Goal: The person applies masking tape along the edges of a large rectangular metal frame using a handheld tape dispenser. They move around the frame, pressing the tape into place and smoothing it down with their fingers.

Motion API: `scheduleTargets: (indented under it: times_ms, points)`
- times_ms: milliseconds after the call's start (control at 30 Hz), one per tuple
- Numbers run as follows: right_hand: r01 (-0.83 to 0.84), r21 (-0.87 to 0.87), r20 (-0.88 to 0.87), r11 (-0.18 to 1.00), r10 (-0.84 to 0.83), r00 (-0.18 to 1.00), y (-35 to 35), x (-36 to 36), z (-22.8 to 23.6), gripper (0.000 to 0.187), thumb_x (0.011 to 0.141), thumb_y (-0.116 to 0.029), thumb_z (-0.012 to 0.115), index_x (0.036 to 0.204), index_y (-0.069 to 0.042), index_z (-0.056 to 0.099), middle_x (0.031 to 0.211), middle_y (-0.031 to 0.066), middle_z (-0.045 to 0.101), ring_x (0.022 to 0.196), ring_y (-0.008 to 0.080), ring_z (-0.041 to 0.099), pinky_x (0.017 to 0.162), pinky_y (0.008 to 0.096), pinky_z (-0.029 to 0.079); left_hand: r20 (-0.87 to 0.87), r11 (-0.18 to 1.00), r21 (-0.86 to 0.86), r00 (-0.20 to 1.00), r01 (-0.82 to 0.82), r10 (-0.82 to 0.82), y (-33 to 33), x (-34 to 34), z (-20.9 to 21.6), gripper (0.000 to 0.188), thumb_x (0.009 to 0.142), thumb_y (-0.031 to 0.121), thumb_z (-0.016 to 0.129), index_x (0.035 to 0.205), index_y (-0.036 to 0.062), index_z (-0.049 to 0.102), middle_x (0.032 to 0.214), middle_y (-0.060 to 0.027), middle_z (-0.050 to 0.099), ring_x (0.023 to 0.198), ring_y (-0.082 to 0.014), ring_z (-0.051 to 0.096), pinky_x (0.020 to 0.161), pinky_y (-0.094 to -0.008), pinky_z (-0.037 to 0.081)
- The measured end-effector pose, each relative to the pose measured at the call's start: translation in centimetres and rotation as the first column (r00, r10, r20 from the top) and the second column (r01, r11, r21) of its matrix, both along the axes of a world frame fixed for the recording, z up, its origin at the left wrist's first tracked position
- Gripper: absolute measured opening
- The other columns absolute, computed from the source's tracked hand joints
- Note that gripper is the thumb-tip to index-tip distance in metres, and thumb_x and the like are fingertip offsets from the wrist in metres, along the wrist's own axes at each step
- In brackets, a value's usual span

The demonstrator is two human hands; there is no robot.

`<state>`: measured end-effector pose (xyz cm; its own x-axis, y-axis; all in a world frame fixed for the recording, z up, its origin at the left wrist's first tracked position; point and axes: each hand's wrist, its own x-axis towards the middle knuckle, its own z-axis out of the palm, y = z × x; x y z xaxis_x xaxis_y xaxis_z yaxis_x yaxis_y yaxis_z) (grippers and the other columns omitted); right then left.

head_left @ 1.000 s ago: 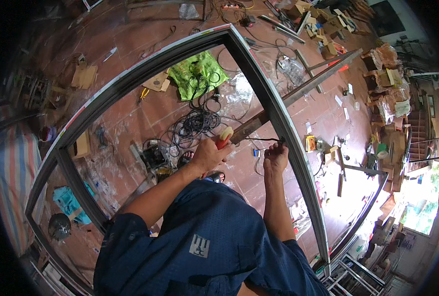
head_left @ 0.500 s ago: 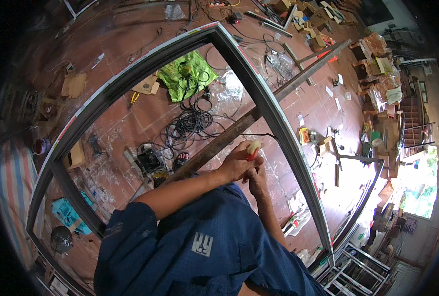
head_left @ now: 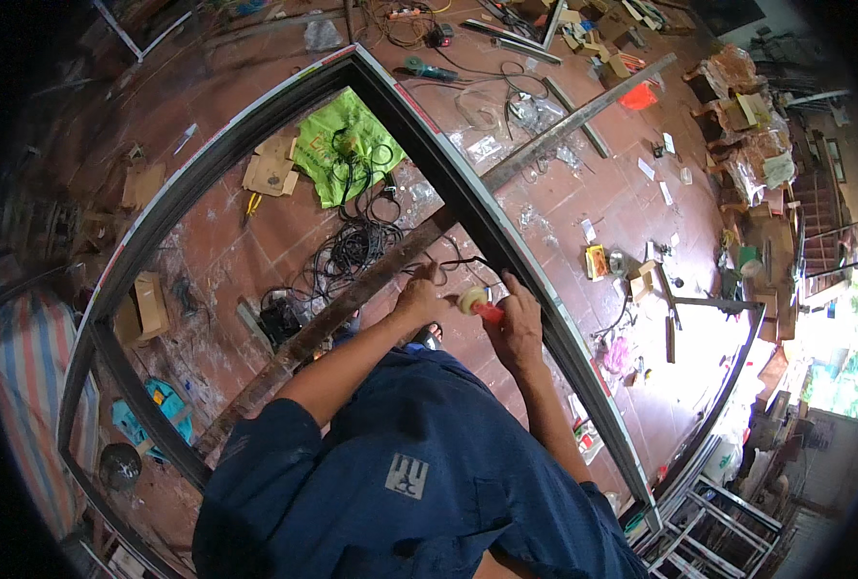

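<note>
My right hand (head_left: 519,328) is closed around the red handle of a tool (head_left: 471,300) with a round cream head, pointing left. Just left of it, my left hand (head_left: 417,297) has its fingers pinched at a thin black strip (head_left: 465,260). The strip bends over toward the inner edge of a large dark metal frame (head_left: 417,141) with a whitish outer edge. My right fingertips are close to that side of the frame. Both hands are within the frame's outline. A long rusty steel bar (head_left: 337,302) passes beneath the frame, beyond my left hand.
Black cable (head_left: 352,246) lies tangled on the tiled floor near a green bag (head_left: 332,135). Yellow-handled pliers (head_left: 252,205) and flattened cardboard (head_left: 271,166) are to its left. Stacked metal frames (head_left: 713,526) stand at lower right. A teal cloth bag (head_left: 163,410) lies at lower left.
My hands were together and have moved apart. The red-handled tool is now in my right hand, head turned left, and my left hand has moved left onto the strip. The view has shifted slightly.
</note>
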<state>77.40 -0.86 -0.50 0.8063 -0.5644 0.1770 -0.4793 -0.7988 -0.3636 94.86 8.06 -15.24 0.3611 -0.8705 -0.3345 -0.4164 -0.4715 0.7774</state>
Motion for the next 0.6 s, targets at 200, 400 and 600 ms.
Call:
scheduleTargets:
  times_ms: [200, 400, 600]
  points:
    - [-0.077, -0.029, -0.096, 0.997, 0.074, 0.993, -0.7, -1.3, -1.6, 0.03, 0.077, -0.014, 0.076, 0.098, -0.003, 0.059, 0.158, 0.0238, 0.046, 0.128, 0.0382, 0.057, 0.1, 0.0485, 0.043, -0.092, 0.985, 0.086, 0.986, 0.147, -0.139, -5.8, -1.9, -3.9, 0.064, 0.087, 0.042, 0.078, 0.138, 0.0069, 0.06, 0.132, -0.0219, 0.065, 0.128, -0.0421, 0.059, 0.108, -0.0464, 0.047]
    - [-0.199, 0.017, -0.05, 0.98, 0.2, 0.979, -0.4, -0.7, -1.1, 0.028, 0.076, -0.015, 0.076, 0.096, -0.002, 0.061, 0.157, 0.0259, 0.046, 0.129, 0.0404, 0.054, 0.1, 0.0498, 0.042, 0.308, 0.993, 0.012, 0.946, -0.114, 0.105, 14.0, -5.5, -16.8, 0.035, 0.095, 0.033, 0.067, 0.111, 0.0025, 0.07, 0.105, -0.0254, 0.072, 0.107, -0.0393, 0.069, 0.089, -0.0477, 0.054]
    - [-0.166, 0.023, -0.072, 0.986, 0.167, 0.983, -0.9, -1.1, -1.0, 0.03, 0.076, -0.02, 0.079, 0.092, -0.002, 0.061, 0.157, 0.0251, 0.047, 0.127, 0.0398, 0.055, 0.1, 0.0511, 0.044, -0.225, 0.835, 0.191, 0.806, -0.515, 0.548, 23.2, -3.9, -0.7, 0.032, 0.099, 0.032, 0.066, 0.092, 0.0008, 0.067, 0.084, -0.01, 0.072, 0.079, -0.023, 0.068, 0.074, -0.0372, 0.052]
